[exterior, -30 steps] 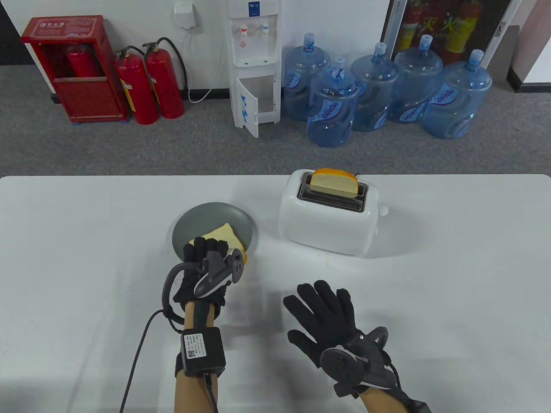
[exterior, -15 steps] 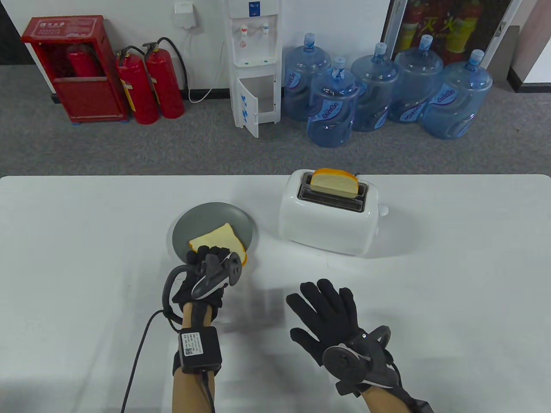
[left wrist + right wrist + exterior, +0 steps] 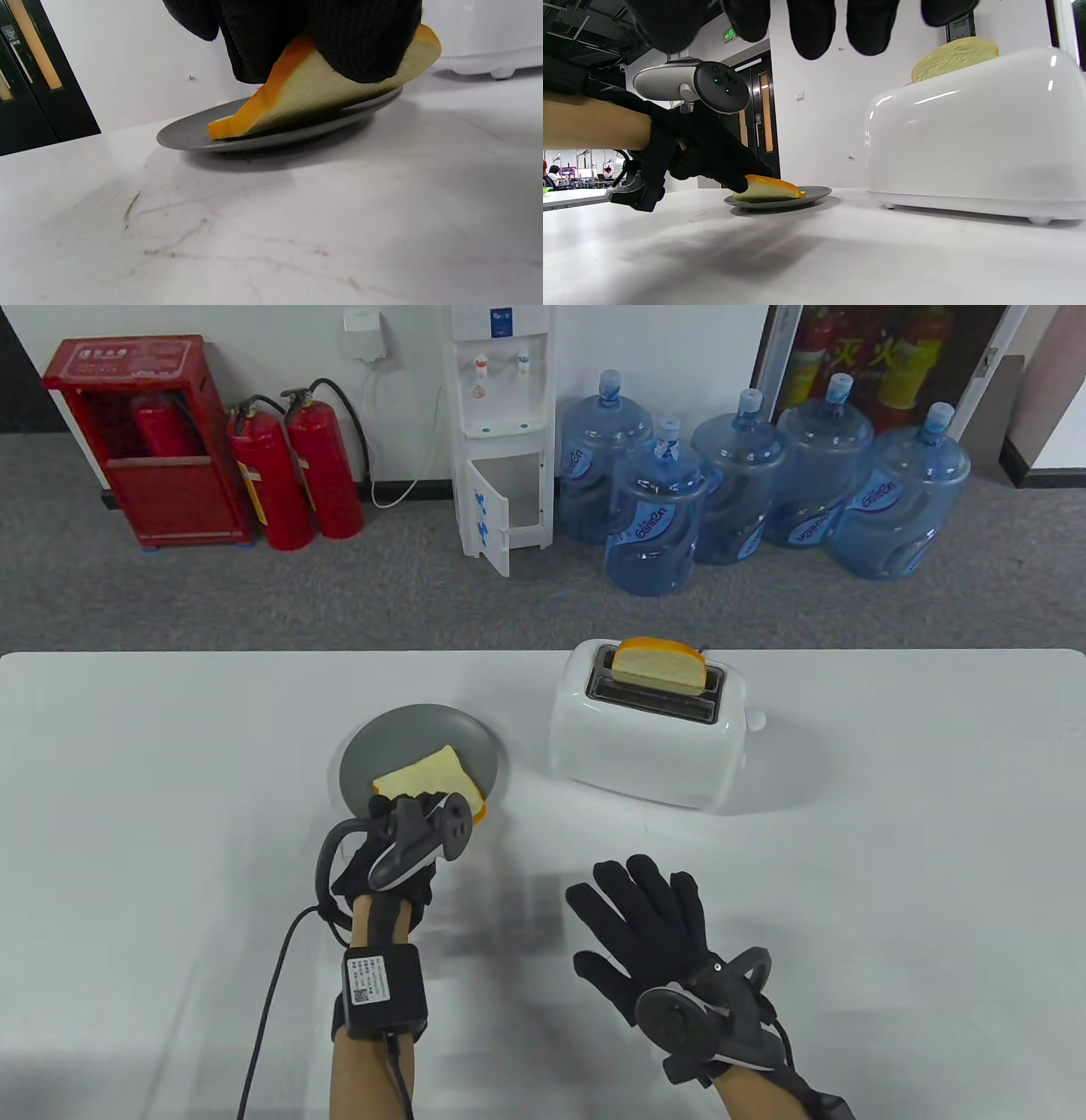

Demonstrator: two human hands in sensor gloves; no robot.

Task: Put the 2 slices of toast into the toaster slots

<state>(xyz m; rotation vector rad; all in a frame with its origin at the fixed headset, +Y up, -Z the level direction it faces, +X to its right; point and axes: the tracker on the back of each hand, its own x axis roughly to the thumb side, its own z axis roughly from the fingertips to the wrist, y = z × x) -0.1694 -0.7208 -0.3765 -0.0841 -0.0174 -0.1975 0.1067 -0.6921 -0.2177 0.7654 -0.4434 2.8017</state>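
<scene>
A white toaster point(image 3: 645, 738) point(image 3: 971, 140) stands on the table with one slice of toast point(image 3: 660, 663) point(image 3: 953, 55) upright in its far slot; the near slot is bare. A second slice of toast point(image 3: 428, 776) point(image 3: 305, 91) lies on a grey plate point(image 3: 407, 738) point(image 3: 191, 135), its near edge tilted up. My left hand point(image 3: 407, 814) point(image 3: 326, 59) grips that near edge, the fingers curled round it. My right hand point(image 3: 645, 916) hovers over the table in front of the toaster, fingers spread, holding nothing.
The white table point(image 3: 891, 831) runs wide on both sides. A cable point(image 3: 271, 984) trails from the left wrist to the near edge. Beyond the table, on the floor, stand water bottles point(image 3: 747, 500), a dispenser point(image 3: 501, 432) and fire extinguishers point(image 3: 297, 475).
My left hand drew back towards me from on top of the slice to its near edge and curled round it, tilting that edge up. The right hand barely moved.
</scene>
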